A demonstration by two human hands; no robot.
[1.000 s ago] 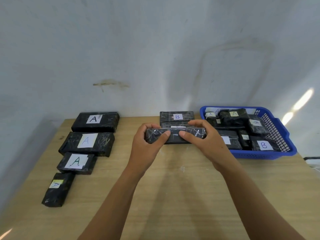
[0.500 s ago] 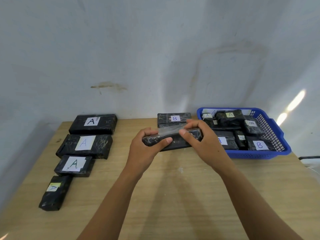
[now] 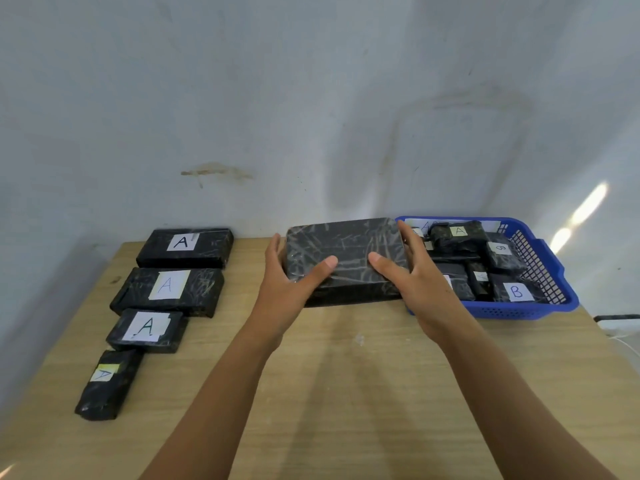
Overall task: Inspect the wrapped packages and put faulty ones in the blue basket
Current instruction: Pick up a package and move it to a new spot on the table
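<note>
"A" on four left packages (image 3: pixel 169 289) — "A" and "B" on basket packages (image 3: pixel 516 292)

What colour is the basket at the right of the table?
The basket is blue, with perforated walls; the head view shows it best.

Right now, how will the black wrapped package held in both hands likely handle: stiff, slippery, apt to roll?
Probably stiff: the black wrapped package shows flat faces and straight edges while the left hand and right hand hold it by its ends. Possibly slippery: its glossy film shows glare. Unlikely to roll, being box-shaped.
</note>
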